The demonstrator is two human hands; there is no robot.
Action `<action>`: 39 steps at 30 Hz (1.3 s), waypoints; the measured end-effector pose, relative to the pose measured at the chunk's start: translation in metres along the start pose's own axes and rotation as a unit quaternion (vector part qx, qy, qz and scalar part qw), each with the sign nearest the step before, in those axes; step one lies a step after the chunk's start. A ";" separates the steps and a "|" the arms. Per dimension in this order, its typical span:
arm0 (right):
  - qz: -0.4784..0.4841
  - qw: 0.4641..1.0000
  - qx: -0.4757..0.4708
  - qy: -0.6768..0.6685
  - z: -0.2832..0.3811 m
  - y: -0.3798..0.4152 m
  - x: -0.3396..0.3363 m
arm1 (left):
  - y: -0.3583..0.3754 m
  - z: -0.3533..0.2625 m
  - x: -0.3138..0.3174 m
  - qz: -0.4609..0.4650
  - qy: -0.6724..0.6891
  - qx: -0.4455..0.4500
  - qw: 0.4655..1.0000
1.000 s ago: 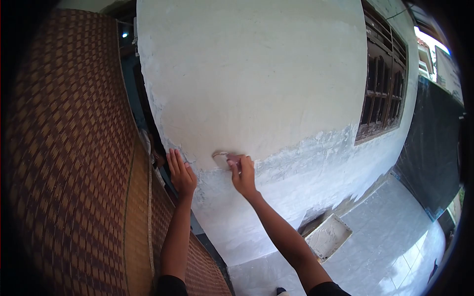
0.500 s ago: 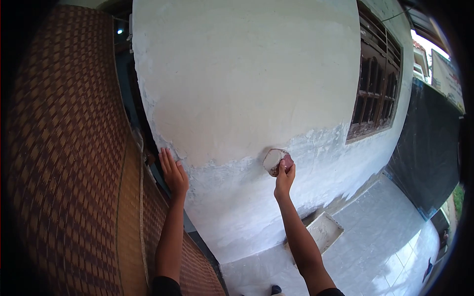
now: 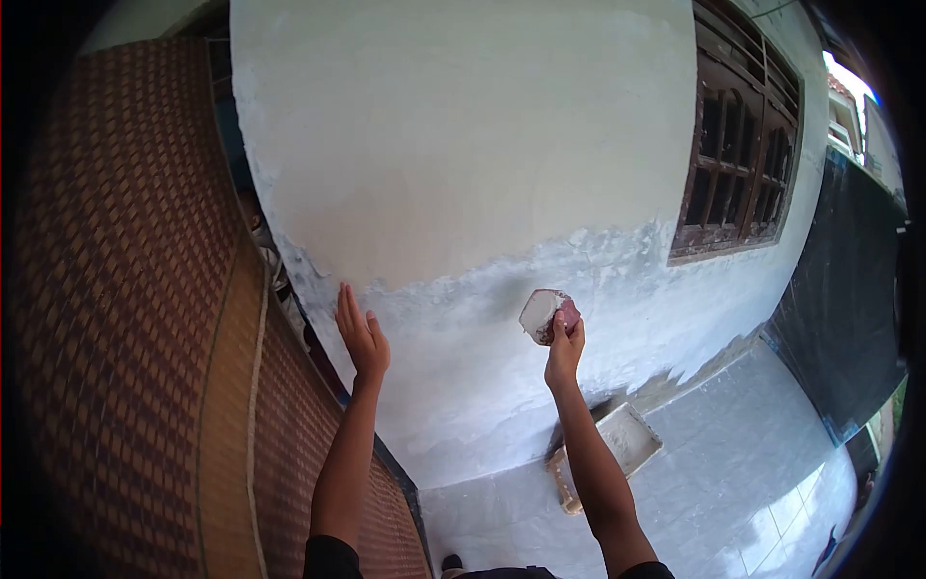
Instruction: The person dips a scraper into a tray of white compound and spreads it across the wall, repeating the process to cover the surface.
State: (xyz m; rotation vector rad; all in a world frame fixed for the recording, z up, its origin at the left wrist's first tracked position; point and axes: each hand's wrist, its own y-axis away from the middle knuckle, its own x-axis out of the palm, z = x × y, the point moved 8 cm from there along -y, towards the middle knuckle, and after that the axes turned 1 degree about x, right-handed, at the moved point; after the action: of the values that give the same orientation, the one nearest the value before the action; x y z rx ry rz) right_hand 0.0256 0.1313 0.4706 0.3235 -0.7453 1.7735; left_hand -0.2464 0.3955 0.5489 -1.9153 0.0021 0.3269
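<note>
Plastered wall fills most of my view: its upper part is smooth and cream-coloured, while the lower band, below a ragged line, is greyer and patchier, so by my judgement that lower stretch is what remains to be worked. Left of the wall hangs a woven brown mat; far right sits a dark wooden window. Down on the tiled floor, near the wall's foot, lies a tray of white compound. My left hand rests open and flat on the wall. My right hand has its grip closed around a small reddish pad, coated white, pressed just below the ragged line.
</note>
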 end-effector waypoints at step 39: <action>-0.205 0.847 0.256 0.418 -0.065 0.030 -0.575 | 0.493 -0.230 0.368 0.400 0.240 -0.256 0.847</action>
State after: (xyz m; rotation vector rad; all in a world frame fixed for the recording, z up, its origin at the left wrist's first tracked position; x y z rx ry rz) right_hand 0.1991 -0.2683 0.0881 0.0227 0.4126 1.4574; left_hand 0.0815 0.0620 0.0873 -2.4044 1.1833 0.4108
